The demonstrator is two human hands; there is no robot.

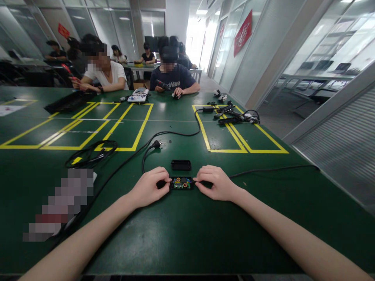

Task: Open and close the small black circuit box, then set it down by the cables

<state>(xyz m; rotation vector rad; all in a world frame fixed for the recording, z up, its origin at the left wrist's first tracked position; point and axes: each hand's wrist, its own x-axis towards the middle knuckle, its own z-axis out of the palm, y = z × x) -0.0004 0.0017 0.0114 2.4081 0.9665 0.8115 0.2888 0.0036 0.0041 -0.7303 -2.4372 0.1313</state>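
Note:
A small open black adapter case (181, 183) with a circuit board inside lies on the green table (187, 230) in front of me. My left hand (149, 186) is closed, pinching the case's left end where a black cable leaves it. My right hand (215, 182) is closed on its right end, where another black cable (272, 170) runs off to the right. The case's black lid (181, 165) lies loose just beyond the case.
A black power cord with a plug (156, 144) curls over the table behind my hands. A cable bundle (90, 154) lies at left. Yellow tape boxes (234, 136) mark the table. More adapters and cables (234, 115) sit far right. Two people sit at the far side.

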